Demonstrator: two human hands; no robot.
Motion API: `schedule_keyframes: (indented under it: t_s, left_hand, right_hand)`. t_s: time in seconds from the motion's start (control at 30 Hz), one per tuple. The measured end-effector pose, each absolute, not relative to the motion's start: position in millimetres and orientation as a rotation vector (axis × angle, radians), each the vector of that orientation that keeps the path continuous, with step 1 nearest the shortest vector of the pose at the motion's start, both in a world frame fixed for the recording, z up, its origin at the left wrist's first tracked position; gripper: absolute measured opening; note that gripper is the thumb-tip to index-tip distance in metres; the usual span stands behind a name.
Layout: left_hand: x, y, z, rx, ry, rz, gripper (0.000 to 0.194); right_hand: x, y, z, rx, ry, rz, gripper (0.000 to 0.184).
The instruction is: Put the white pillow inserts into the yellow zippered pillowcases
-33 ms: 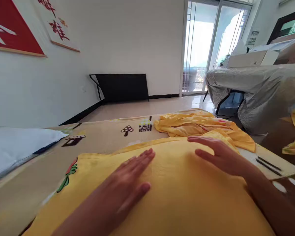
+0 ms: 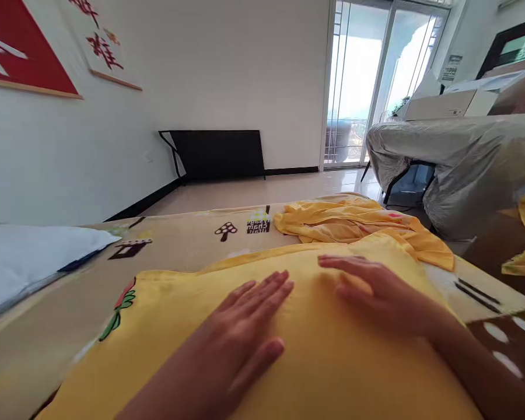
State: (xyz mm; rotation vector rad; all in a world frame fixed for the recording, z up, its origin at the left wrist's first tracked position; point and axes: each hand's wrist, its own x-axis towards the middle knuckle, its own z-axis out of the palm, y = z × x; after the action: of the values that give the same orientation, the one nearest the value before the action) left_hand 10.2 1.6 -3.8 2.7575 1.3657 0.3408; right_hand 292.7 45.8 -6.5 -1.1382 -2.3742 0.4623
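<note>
I have the left hand (image 2: 242,332) and right hand (image 2: 382,291) open, fingers extended, over the broad yellow fabric pillow (image 2: 332,364), which spreads beneath and between them; I cannot tell whether both palms touch it. It looks smooth and bulging, with a red-and-green motif (image 2: 125,299) along its left edge, and beyond it a crumpled yellow cloth (image 2: 354,220) lies on the beige mushroom-print blanket (image 2: 192,242).

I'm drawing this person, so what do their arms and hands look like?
The left hand and right hand are bare, with slim fingers; I see no gloves or rings. The left arm and right arm show no sleeve, watch or bracelet in view.
</note>
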Motion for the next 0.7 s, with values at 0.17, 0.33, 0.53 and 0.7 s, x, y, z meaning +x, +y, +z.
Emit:
schedule_keyframes:
  t_s: [0.17, 0.33, 0.53, 0.7]
  left_hand:
    - [31.7, 24.9, -22.9, 2.524, 1.364, 0.228, 0.052]
    - [15.4, 61.5, -38.7, 2.297, 1.559, 0.272, 0.057]
    - [-6.5, 82.0, -51.5, 2.089, 1.635, 0.342, 0.068]
    - [-33.9, 95.8, -62.4, 1.955, 1.721, 0.314, 0.07]
  right_hand:
    - [254.4, 45.9, -41.7, -1.012, -2.529, 0.499, 0.053]
    - [281.8, 95.2, -56.5, -1.265, -2.465, 0.613, 0.059]
    - [302.8, 118.7, -66.2, -1.42, -2.388, 0.768, 0.065]
    - [326.1, 133.2, -77.7, -1.559, -2.333, 0.821, 0.069]
